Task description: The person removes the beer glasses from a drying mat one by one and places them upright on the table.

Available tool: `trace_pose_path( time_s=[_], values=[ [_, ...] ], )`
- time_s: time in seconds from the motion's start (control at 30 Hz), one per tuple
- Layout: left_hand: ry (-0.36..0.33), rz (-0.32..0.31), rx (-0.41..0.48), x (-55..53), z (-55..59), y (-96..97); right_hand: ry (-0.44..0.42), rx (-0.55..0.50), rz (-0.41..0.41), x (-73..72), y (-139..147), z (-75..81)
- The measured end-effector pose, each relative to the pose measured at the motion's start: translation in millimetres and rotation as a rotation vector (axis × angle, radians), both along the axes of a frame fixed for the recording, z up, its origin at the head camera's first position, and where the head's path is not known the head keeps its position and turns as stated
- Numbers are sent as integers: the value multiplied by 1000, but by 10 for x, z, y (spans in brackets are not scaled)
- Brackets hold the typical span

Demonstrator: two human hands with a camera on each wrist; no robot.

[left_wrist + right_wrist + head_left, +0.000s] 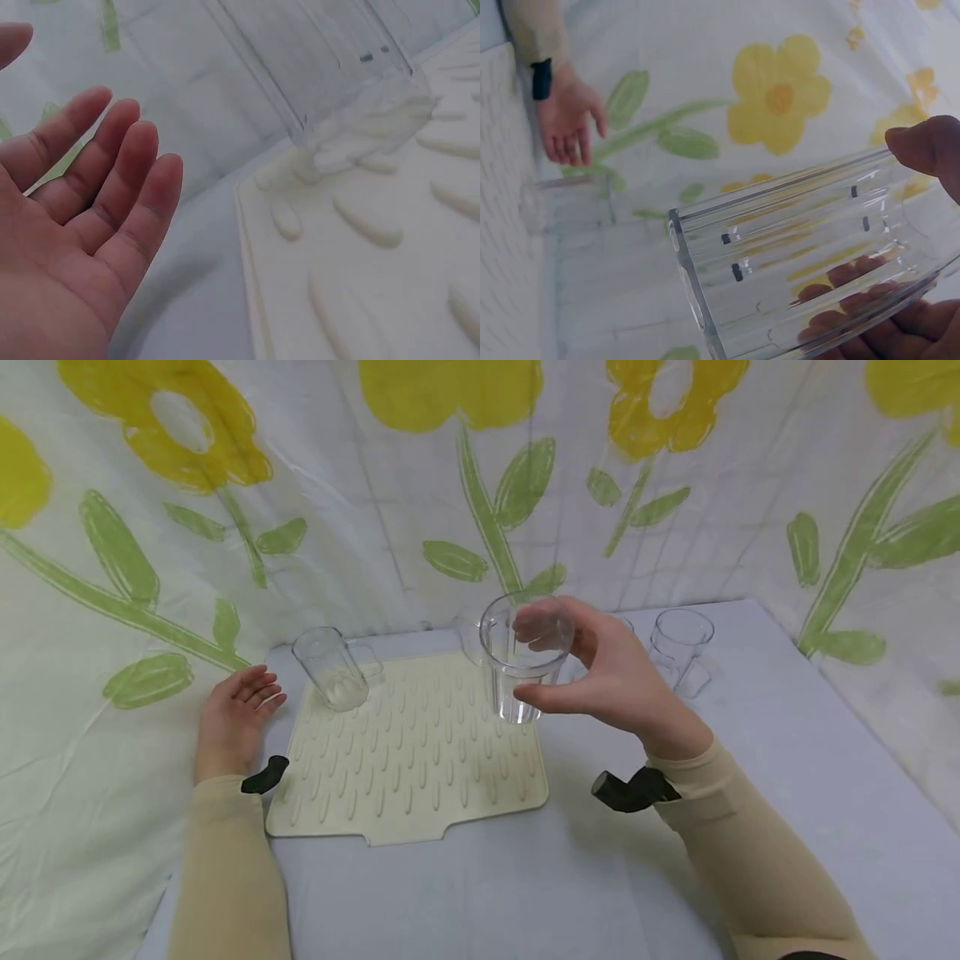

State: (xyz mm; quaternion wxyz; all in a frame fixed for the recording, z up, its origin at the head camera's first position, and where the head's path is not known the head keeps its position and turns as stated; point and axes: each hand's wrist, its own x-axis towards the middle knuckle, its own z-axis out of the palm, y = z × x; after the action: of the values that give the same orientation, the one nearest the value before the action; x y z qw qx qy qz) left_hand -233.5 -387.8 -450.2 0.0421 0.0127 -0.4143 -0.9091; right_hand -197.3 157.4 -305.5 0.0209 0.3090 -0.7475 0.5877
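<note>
Both arms wear long, plain beige sleeves: the left sleeve (231,868) smooth, the right sleeve (757,860) with a creased band near the cuff and a fold farther up. At each wrist a stubby, curved black piece juts out, the left piece (265,775) slim, the right piece (633,790) thicker and blunt-ended.

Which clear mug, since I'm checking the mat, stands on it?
The leftmost mug, nearest the left hand; the right hand holds another mug aloft, and the others are right of the mat.
</note>
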Motion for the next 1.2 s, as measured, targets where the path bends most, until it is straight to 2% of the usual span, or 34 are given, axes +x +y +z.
trace_pose_path(
  time_s=[0.1, 0.27, 0.4, 0.6, 0.87, 1.03, 1.2],
  values=[
    [-44, -11, -24, 9, -129, -39, -3, -12, -9, 18, 65, -1],
    [-26, 9, -78, -4, -223, -69, -43, -9, -6, 56, 233, -23],
    [-31, 40, -90, -4, -235, -70, -55, 14, -24, 101, 432, -42],
    [-69, 87, -183, -13, -259, -61, -67, 53, -101, 199, 792, -46],
    [-90, 110, -214, -65, -270, -56, -78, -41, -148, 293, 1257, -95],
    [-97, 116, -226, -78, -266, -32, -95, -55, -176, 339, 1500, -186],
    [-101, 121, -238, -70, -250, -17, -117, -40, -214, 386, 1685, -366]
  ],
)
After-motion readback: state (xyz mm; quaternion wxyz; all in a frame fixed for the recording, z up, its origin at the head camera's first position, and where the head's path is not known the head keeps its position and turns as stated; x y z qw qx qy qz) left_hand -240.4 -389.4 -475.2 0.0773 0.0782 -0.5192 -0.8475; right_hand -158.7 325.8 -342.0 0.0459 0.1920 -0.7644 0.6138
